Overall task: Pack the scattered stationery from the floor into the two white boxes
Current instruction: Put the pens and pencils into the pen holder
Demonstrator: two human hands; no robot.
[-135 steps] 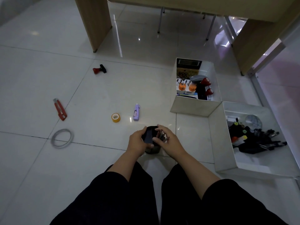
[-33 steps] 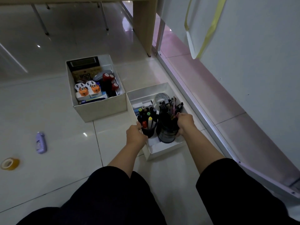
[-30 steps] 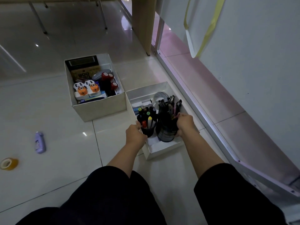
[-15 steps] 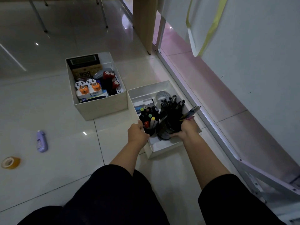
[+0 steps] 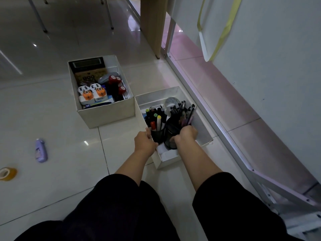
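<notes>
- The right hand [image 5: 186,134] covers the near rim of the black pen cup [image 5: 172,136].
- The tape roll [image 5: 7,173] is cut by the left edge.
- The calculator [image 5: 86,64] display is unreadable.

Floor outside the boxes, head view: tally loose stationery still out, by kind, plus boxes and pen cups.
Purple correction-tape dispenser: 1
Yellow tape roll: 1
Loose on floor, total: 2
White boxes: 2, far box and near box
Black mesh pen cups in near box: 2, left hand at marker cup, right hand at pen cup
</notes>
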